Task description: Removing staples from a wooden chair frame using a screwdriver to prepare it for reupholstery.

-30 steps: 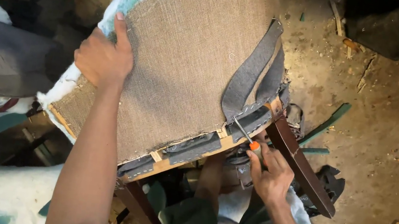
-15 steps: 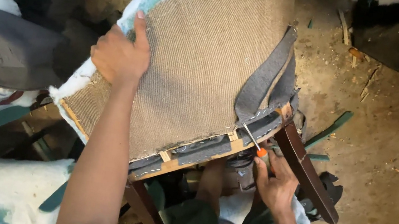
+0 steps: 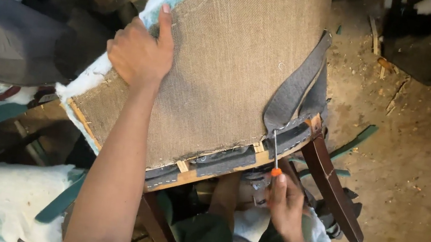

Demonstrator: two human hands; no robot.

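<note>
Fingers of the right hand [image 3: 286,204] stay closed around the orange-handled screwdriver [image 3: 275,156], its tip now at the grey webbing strap [image 3: 295,90] by the wooden frame [image 3: 190,173]. Left hand [image 3: 139,54], fingers curled, has shifted rightward along the burlap chair back [image 3: 230,66].

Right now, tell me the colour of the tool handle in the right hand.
Orange: the handle above the right hand, clearest in the head view.

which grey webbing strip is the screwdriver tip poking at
The long grey strip looping up over the burlap at the right corner, beside the dark leg; the other strips lie flat along the rail.
</note>
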